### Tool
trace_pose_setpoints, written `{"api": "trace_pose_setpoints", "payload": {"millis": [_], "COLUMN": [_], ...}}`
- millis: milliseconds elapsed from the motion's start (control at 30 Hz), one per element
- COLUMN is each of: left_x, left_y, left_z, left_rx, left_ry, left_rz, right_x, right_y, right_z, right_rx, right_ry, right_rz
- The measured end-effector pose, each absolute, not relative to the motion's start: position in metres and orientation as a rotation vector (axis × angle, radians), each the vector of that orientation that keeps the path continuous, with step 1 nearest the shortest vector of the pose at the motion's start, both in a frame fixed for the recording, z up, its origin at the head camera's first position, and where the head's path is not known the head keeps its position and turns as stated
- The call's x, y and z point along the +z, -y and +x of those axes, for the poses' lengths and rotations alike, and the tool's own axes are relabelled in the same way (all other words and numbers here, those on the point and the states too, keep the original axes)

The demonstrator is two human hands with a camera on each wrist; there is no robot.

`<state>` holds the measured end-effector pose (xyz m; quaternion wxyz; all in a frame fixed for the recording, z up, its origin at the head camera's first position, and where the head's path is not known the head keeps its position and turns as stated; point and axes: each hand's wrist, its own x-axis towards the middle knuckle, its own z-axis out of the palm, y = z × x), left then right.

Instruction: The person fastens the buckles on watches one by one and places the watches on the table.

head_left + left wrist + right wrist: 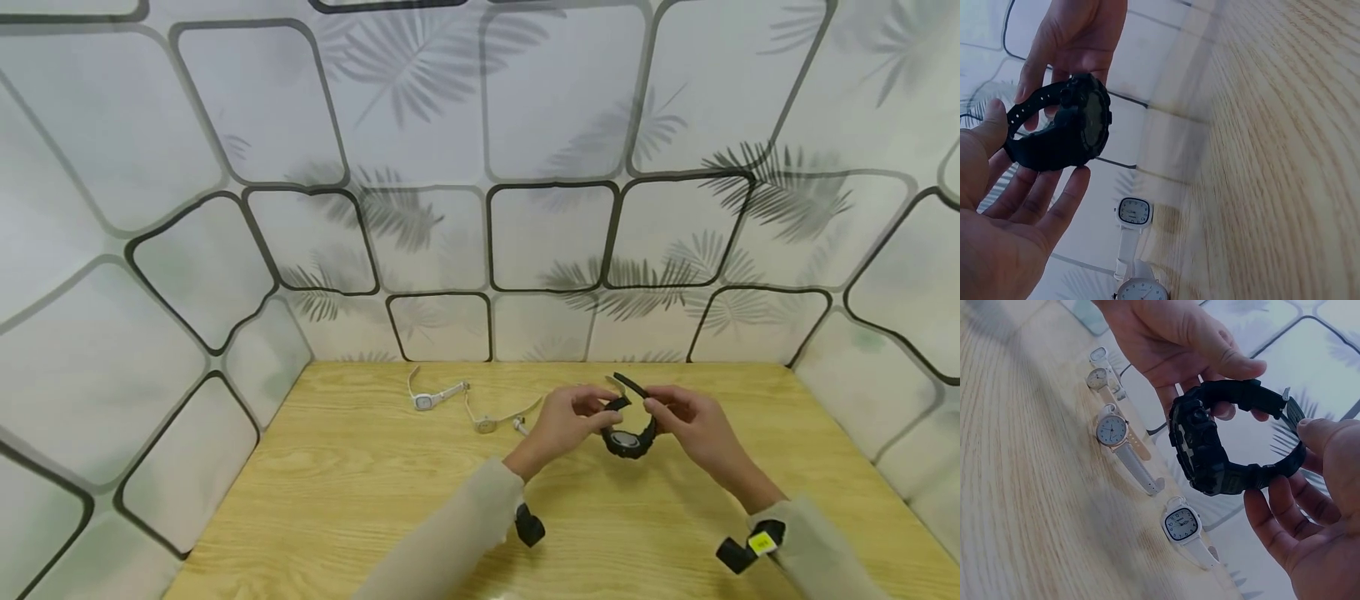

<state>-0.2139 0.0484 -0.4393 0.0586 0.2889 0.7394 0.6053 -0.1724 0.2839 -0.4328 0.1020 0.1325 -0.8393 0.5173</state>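
A black sports watch [626, 443] with a round dial is held up above the table between both hands. My left hand [558, 421] pinches one strap end, where a metal buckle [1286, 394] shows in the right wrist view. With thumb and fingers, my right hand [697, 427] grips the other strap half, whose holes [1019, 115] show in the left wrist view. The strap ends look unfastened, close to each other. Behind the left hand lie a white square watch [1182, 525], a round watch with a pale strap [1113, 430] and another small round watch [1097, 378].
The wooden table [337, 483] has its far edge against a patterned cloth wall [551, 237], which also rises at both sides. A further white watch [423, 402] lies at the back left. Black wrist cameras [528, 525] sit at both sleeves.
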Motion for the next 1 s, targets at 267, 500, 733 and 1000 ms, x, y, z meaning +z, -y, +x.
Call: {"api": "trace_pose_setpoints", "payload": {"millis": [267,500,733,1000], "left_x": [-0.44,-0.443,-0.447,-0.447], "left_y": [-0.049,-0.051,-0.049,-0.042], "left_z": [-0.21,-0.211,-0.212,-0.215], "left_rx": [1.933,1.926,1.95,2.046], "left_ry": [-2.235,-2.312,-2.304,-2.149], "left_rz": [0.865,0.844,0.831,0.81], "right_x": [-0.438,-0.443,-0.447,-0.45], "right_y": [-0.281,-0.282,-0.284,-0.285], "right_z": [-0.167,-0.165,-0.163,-0.16], "right_rx": [1.546,1.542,1.59,1.568], "right_ry": [2.454,2.451,2.443,2.454], "right_rz": [0.455,0.477,0.479,0.492]}}
